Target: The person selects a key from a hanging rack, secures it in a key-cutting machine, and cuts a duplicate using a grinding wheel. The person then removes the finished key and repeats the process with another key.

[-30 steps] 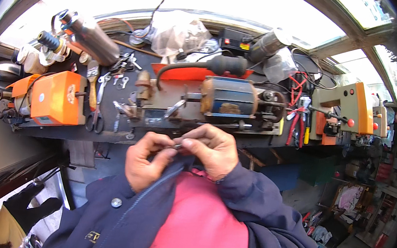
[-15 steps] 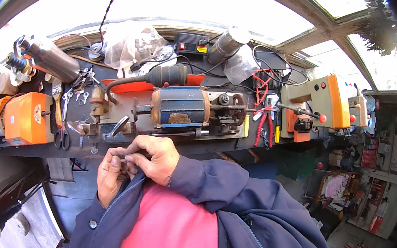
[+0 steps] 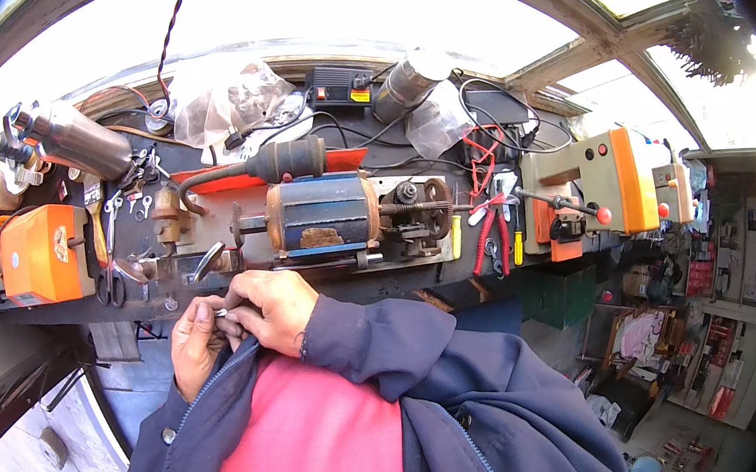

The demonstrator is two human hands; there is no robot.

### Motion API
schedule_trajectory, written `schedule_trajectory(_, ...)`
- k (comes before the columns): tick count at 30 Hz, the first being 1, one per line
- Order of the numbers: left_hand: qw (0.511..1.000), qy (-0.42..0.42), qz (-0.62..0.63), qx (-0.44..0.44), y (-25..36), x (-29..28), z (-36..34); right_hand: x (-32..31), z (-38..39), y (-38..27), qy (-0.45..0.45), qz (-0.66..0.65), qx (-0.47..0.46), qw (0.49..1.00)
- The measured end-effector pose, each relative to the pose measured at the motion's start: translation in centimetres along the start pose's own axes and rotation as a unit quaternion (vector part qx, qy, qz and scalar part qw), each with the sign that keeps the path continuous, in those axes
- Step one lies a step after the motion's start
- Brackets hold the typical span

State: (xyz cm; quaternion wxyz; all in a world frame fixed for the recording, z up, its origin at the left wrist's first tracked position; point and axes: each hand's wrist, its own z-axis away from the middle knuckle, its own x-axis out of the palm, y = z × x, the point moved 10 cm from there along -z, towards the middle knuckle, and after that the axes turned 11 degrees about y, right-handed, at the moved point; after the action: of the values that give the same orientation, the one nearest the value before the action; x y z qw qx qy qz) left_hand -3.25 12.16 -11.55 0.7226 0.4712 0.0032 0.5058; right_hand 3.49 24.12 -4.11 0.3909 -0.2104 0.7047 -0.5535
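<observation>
In front of my jacket, beside the bench's front edge, my left hand (image 3: 194, 346) and my right hand (image 3: 278, 307) meet at the fingertips. Both are closed in a pinch around a small shiny metal piece (image 3: 221, 313). Only a bright bit of it shows, too little to tell its kind. The dark blue jacket (image 3: 208, 405) hangs open just below the fingers. Beyond my hands sits a bench machine with a blue motor (image 3: 323, 215). A round metal disc (image 3: 208, 262) on its near left part is closest to my fingers.
An orange-and-grey machine (image 3: 46, 254) stands at the left end of the bench, another orange-and-beige machine (image 3: 595, 183) at the right. Scissors (image 3: 111, 282), loose keys (image 3: 145, 205), a steel flask (image 3: 85, 140), red pliers (image 3: 495, 237) and plastic bags (image 3: 242, 108) lie around.
The view has swung slightly, so the bench sits a little further left. My hands stay together, a little lower, and a bright bit of the metal piece now shows between the fingers.
</observation>
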Motion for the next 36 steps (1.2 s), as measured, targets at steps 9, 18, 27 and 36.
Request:
schedule_trajectory(9,0.988,0.111,0.102,0.033,0.7,-2.4,-1.1,-1.1,-2.1,0.9,0.006,-0.058,0.174,0.983)
schedule_trajectory(18,0.994,0.070,0.062,0.064,0.7,-1.3,-4.9,-0.5,-4.6,-0.5,-0.013,0.126,0.131,0.983)
schedule_trajectory(27,0.999,0.023,-0.012,0.043,1.0,-0.4,-6.0,0.2,-3.4,-1.6,-0.044,0.150,0.047,0.987)
schedule_trajectory(36,0.995,-0.002,0.043,-0.094,0.4,-0.1,-5.9,0.3,-3.2,-1.0,-0.012,-0.091,0.095,0.991)
